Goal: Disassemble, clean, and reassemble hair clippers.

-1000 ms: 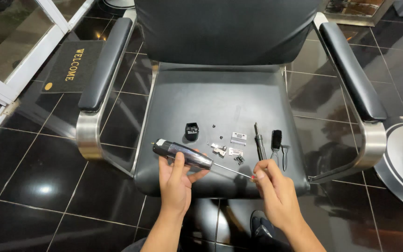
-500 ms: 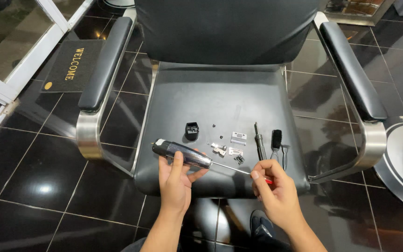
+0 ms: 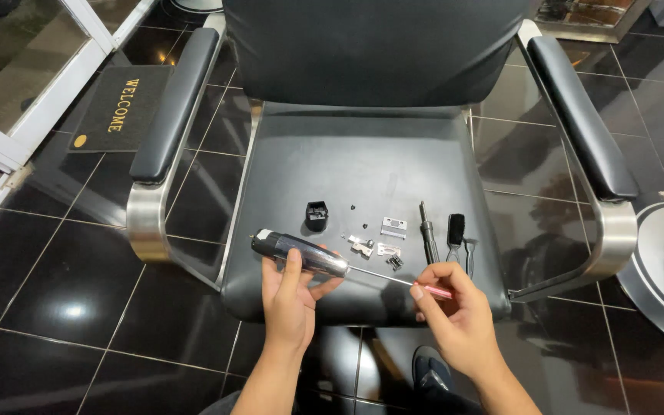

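Hands working on a hair clipper over a chair seat

The left hand [image 3: 290, 296] has its fingers clamped on the clipper body [image 3: 301, 253] above the black seat [image 3: 363, 165]; the right hand [image 3: 455, 311] pinches a thin pink-handled screwdriver [image 3: 413, 285] pointing into it.

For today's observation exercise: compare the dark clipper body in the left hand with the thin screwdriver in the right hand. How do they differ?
The clipper body is thick, dark and glossy; the screwdriver is thin, with a bare metal shaft and a pink handle. The left hand cradles the clipper body from below; the right hand pinches the screwdriver at its handle end. Both are held low over the seat's front edge, and the screwdriver's tip meets the clipper body's end.
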